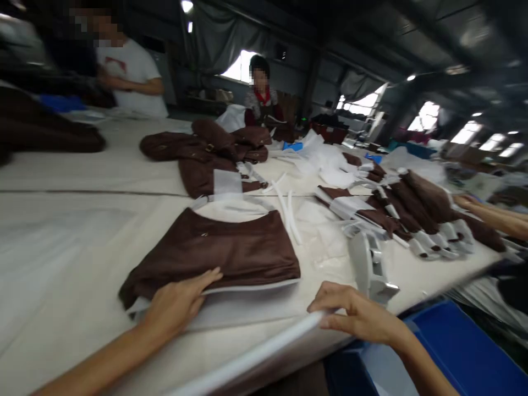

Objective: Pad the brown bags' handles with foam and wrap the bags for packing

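A brown soft bag lies on the pale table, its strap wrapped in white at the far side. My left hand rests on the bag's near edge with its index finger stretched over the brown cloth. White sheeting shows beneath that edge. Close to the table's front, my right hand pinches the end of a white-edged sheet between thumb and fingers. What this sheet belongs to is unclear. A grey-white tape dispenser stands just beyond my right hand.
Brown bags are heaped further back. More bags with white-wrapped parts lie at right, where another person's arms reach in. White strips and crumpled plastic cover the middle. A blue bin sits below the front edge. Two people stand behind.
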`<state>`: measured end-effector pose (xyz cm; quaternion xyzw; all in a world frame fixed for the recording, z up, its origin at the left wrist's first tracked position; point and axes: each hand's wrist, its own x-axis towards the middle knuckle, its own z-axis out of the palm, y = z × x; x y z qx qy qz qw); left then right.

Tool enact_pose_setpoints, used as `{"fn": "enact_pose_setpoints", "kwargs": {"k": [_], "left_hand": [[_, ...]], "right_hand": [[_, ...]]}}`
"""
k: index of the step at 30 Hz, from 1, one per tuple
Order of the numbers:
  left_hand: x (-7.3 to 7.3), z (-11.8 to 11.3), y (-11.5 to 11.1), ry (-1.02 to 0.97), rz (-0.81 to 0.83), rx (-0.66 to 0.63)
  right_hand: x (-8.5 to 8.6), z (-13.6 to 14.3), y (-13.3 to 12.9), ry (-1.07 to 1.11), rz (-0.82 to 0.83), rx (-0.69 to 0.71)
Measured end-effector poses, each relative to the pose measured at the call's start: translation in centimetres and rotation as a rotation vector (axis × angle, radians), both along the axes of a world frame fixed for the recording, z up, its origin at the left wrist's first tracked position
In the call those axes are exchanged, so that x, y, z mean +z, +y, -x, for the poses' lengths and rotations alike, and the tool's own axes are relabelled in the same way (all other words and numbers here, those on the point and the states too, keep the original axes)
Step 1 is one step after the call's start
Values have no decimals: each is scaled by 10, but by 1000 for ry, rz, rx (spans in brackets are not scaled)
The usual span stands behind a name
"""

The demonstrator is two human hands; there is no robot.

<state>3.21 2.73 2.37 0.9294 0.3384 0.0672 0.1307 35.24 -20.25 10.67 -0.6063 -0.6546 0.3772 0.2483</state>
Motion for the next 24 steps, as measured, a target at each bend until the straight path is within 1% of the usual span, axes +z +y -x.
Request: {"fn": "enact_pose_setpoints", "kwargs": {"k": [1,3,6,8,11,13,15,17,20,22,24], "left_hand": [[7,0,-2,75,35,2],[25,-4,-2,132,69,5],[46,-14,1,191,63,-15],[54,-19,3,202,60,-25],[58,-21,5,187,63,-41],[56,-19,3,178,56,-49],[50,-15,-3,165,45,-48],[39,-11,-11,145,30,-40],[18,-4,-24,108,4,-47],[4,1,-29,50,-54,-93],[-5,4,-30,-25,-138,-150]], "right_hand": [[-7,5,-2,-39,-9,5],[-22,17,1,-120,-95,9],[-47,43,17,-267,-375,-8],[-65,63,33,-373,-589,-31],[-86,85,56,-531,-847,-72],[-97,92,67,-626,-938,-109],[-106,92,72,-696,-963,-161],[-114,90,73,-735,-971,-195],[-123,86,72,-754,-987,-210],[-126,87,72,-742,-999,-218],[-127,89,75,-730,-1010,-229]]}}
